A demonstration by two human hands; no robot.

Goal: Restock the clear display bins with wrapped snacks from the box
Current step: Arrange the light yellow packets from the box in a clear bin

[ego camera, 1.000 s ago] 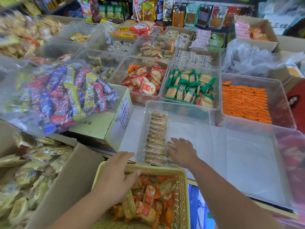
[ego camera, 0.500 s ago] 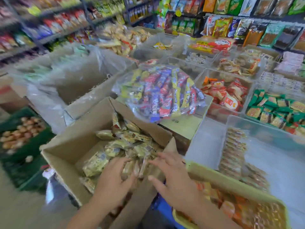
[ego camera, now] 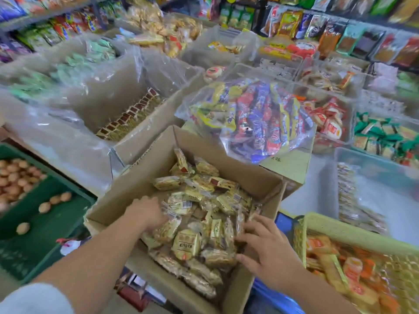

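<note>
An open cardboard box (ego camera: 205, 145) in front of me holds a loose heap of yellow wrapped snacks (ego camera: 188, 243). My left hand (ego camera: 146, 214) reaches in from the left, its fingertips buried among the packets and hidden. At the heap's right side my right hand (ego camera: 266, 242) lies with its fingers spread over the packets. To the right stands a clear display bin (ego camera: 376, 177) with rows of the same kind of snack (ego camera: 347, 193) along its left side.
A yellow mesh basket (ego camera: 344, 231) of orange packets sits at lower right. A clear bag of mixed colourful bars (ego camera: 256, 118) rests on a carton behind the box. A plastic-lined box (ego camera: 127, 114) stands at left, a green crate (ego camera: 45, 225) of brown round items below it.
My view swung left from the display bin to the cardboard box. Both hands left the bin and basket and went down into the heap of yellow snacks.
</note>
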